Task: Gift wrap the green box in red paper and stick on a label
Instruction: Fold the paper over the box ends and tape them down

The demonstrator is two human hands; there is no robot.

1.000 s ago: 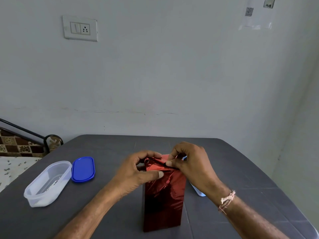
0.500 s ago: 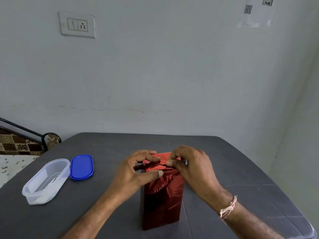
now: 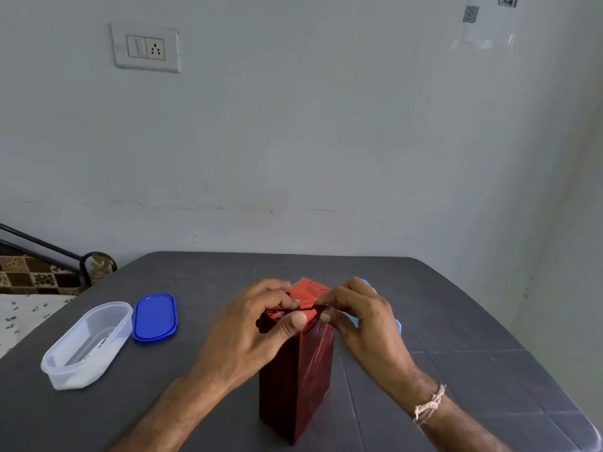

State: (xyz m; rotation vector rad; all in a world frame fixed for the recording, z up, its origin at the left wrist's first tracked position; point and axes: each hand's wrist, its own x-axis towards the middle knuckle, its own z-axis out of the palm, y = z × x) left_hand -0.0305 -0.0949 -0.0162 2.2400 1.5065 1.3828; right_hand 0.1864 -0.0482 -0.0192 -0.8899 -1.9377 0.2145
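Centrally, red-wrapped box (image 3: 295, 380) upright, left grip (image 3: 248, 327), right grip (image 3: 365, 321) pinching its top (both sides)

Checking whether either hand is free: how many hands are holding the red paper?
2. The left hand pinches the red paper at its top fold from the left; the right hand pinches it from the right.

Soft even daylight, wide-angle edge distortion.

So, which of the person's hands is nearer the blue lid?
Left. The left hand, pinching the red paper, is right of the blue lid; the right hand is farther right.
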